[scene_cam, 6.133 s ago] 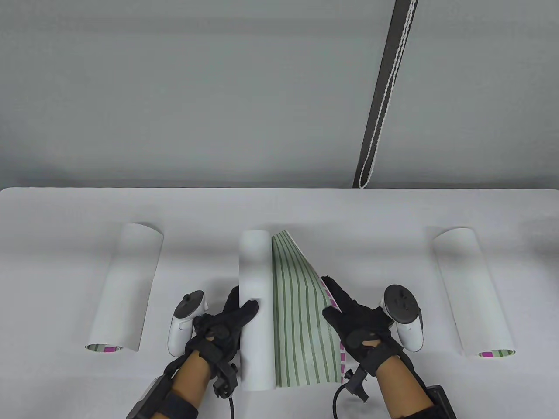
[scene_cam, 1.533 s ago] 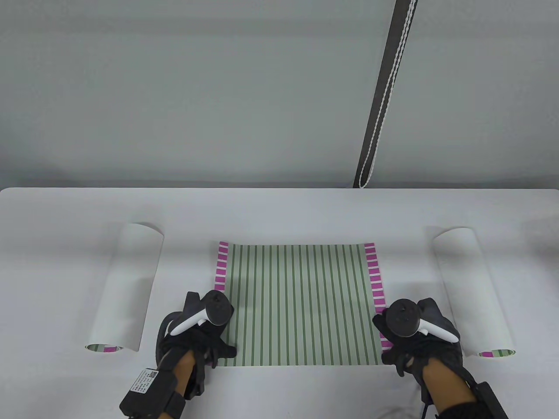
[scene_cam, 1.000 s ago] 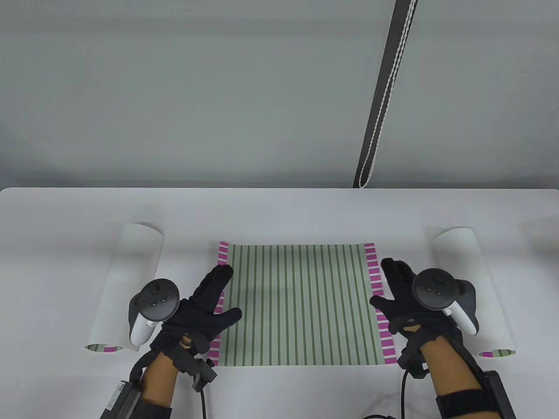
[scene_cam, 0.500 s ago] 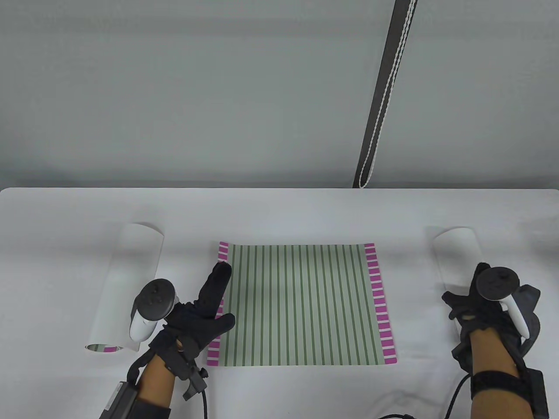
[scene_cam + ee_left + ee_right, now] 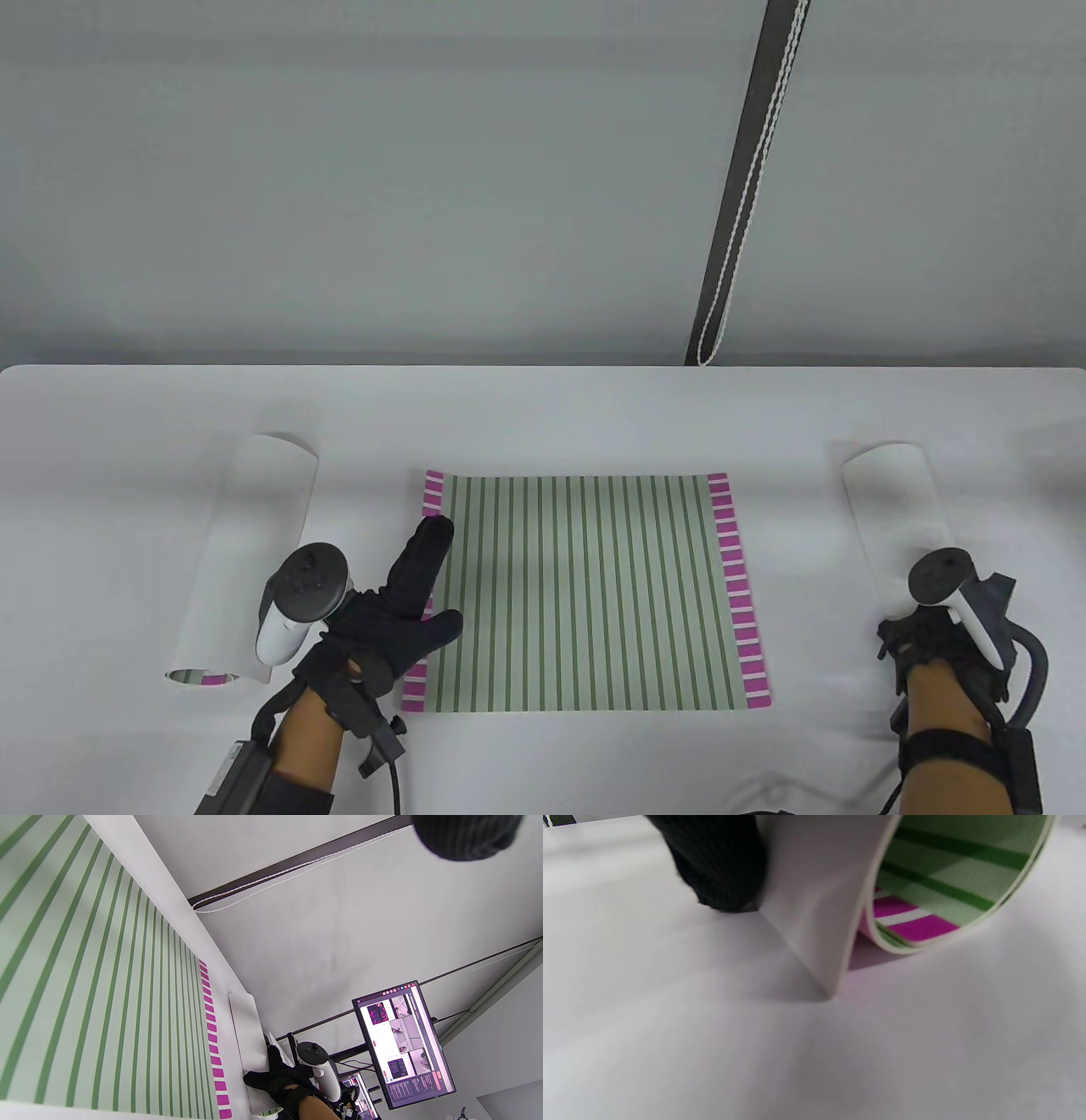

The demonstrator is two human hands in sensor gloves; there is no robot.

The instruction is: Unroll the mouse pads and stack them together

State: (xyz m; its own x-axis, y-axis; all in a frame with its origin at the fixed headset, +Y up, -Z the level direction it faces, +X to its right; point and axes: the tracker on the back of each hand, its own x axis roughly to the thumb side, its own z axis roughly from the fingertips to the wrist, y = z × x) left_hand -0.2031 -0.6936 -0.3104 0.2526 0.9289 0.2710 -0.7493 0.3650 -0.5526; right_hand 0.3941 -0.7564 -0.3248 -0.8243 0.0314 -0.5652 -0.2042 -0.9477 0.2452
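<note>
A mouse pad (image 5: 585, 590) with green stripes and magenta ends lies unrolled and flat in the middle of the white table (image 5: 543, 407). My left hand (image 5: 424, 586) rests open on its left edge, fingers stretched out. Two more pads are rolled up, white side out: one at the left (image 5: 246, 552) and one at the right (image 5: 895, 518). My right hand (image 5: 929, 632) holds the near end of the right roll. In the right wrist view a fingertip (image 5: 717, 861) presses the roll's outer flap (image 5: 818, 899). The left wrist view shows the flat pad (image 5: 85, 1005) and my right hand (image 5: 284, 1079) at the roll.
A dark strap with a white cord (image 5: 747, 187) hangs down the grey wall behind the table. A lit monitor (image 5: 403, 1043) stands off to the right of the table. The table's near edge runs just below the flat pad.
The middle pad went from half rolled to fully flat. My right hand left its right edge, moved onto the right roll and slid toward its near end. My left hand stayed on the left edge.
</note>
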